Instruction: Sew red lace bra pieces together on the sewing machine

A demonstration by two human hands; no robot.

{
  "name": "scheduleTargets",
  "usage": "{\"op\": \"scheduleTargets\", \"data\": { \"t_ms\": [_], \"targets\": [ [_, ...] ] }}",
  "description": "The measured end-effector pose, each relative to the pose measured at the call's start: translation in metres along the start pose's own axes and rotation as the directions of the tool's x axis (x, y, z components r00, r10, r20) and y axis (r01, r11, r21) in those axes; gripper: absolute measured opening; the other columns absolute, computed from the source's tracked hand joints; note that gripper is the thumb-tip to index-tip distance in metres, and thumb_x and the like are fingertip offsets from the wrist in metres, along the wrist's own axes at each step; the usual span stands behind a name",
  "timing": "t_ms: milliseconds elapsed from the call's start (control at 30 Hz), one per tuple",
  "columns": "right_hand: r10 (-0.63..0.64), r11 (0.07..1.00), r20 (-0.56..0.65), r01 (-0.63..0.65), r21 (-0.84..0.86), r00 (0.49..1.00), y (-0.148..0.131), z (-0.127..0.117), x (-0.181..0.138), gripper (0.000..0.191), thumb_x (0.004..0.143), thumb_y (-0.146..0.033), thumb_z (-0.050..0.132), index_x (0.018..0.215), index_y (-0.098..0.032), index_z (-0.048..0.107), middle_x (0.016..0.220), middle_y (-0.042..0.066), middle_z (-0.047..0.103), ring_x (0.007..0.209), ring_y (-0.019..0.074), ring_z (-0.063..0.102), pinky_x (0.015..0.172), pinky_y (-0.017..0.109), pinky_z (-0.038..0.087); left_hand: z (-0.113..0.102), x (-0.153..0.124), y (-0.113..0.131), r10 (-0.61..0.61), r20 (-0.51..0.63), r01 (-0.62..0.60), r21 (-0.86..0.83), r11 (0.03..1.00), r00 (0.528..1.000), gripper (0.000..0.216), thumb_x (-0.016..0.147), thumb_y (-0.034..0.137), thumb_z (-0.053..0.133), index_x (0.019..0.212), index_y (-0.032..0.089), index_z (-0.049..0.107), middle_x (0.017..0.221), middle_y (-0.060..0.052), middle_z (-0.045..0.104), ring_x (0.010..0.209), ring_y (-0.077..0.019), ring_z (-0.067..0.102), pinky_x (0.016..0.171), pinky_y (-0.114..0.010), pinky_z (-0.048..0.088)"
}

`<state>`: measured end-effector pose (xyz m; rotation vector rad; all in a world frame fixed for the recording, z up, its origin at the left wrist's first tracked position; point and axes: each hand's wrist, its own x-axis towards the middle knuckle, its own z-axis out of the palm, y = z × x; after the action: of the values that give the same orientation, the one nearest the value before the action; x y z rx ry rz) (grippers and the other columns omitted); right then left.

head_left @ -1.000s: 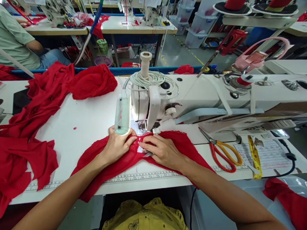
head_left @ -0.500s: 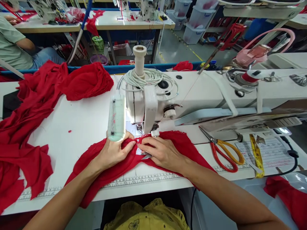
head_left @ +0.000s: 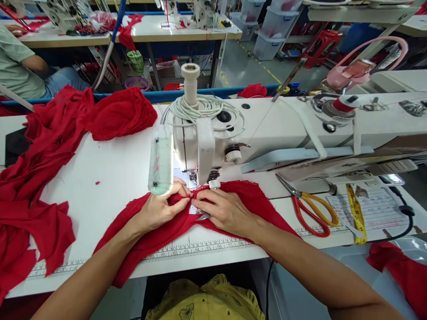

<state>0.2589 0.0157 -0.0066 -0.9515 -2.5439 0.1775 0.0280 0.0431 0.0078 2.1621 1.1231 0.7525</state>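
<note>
A red lace-edged garment piece (head_left: 250, 200), shaped like two joined cups, lies across the sewing machine bed below the needle area. My left hand (head_left: 163, 206) pinches its upper middle edge between thumb and fingers, partly behind the machine's clear greenish guard (head_left: 160, 162). Close beside it, my right hand (head_left: 223, 211) has its fingers closed on the same edge, fingertips almost meeting the left ones. From under the right hand pokes the metal tip of small snips (head_left: 203, 216); the rest is hidden by the palm. The presser foot (head_left: 192, 177) stands just beyond the fingers.
The white sewing machine (head_left: 213, 133) spans the back and right. Orange-and-red-handled scissors (head_left: 313, 213), a yellow tape measure (head_left: 356, 213) and a written sheet (head_left: 380, 211) lie rightward. Red fabric (head_left: 50, 146) is heaped at left. A printed ruler (head_left: 190, 251) runs along the table's front edge. Another person (head_left: 20, 66) sits far left.
My left fingers have shifted slightly right, closer to the right fingertips, with the left part of the red garment piece following a little. The right hand stays nearly in place.
</note>
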Motion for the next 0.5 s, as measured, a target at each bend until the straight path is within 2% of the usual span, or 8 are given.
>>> {"op": "scheduleTargets", "data": {
  "t_ms": [167,267,500],
  "targets": [
    [-0.009,1.0,-0.007,0.009,-0.005,1.0,-0.0006,-0.0015,0.0008,0.043,0.082,-0.001,0.053,0.12,-0.018,0.065,0.109,0.006,0.067,0.091,0.0178,0.053,0.055,0.024,0.037,0.0034,-0.0005,-0.0044,-0.068,-0.078,0.074,0.081,0.994,0.995,0.009,0.088,0.028,0.064,0.081,0.023,0.062,0.087,-0.001,0.072,0.089,-0.0199,0.062,0.092,-0.038,0.044],
    [-0.009,1.0,0.001,0.009,-0.012,1.0,-0.0005,-0.0018,0.0008,0.044,0.083,-0.001,0.052,0.121,-0.019,0.064,0.109,0.006,0.067,0.091,0.0178,0.053,0.054,0.024,0.036,0.005,-0.0009,-0.0074,-0.077,-0.126,0.095,0.145,0.985,0.989,0.011,0.088,0.033,0.066,0.092,0.023,0.068,0.097,-0.003,0.074,0.098,-0.023,0.061,0.097,-0.041,0.042],
    [-0.003,1.0,0.012,0.003,-0.022,1.0,-0.0005,-0.0025,0.0016,0.042,0.084,-0.001,0.053,0.12,-0.019,0.064,0.109,0.005,0.067,0.091,0.0165,0.053,0.052,0.022,0.033,0.0049,0.0017,-0.0057,-0.027,-0.076,0.043,0.217,0.975,0.997,0.014,0.09,0.03,0.063,0.1,0.024,0.071,0.105,-0.002,0.075,0.102,-0.023,0.062,0.102,-0.042,0.038]
  ]
}}
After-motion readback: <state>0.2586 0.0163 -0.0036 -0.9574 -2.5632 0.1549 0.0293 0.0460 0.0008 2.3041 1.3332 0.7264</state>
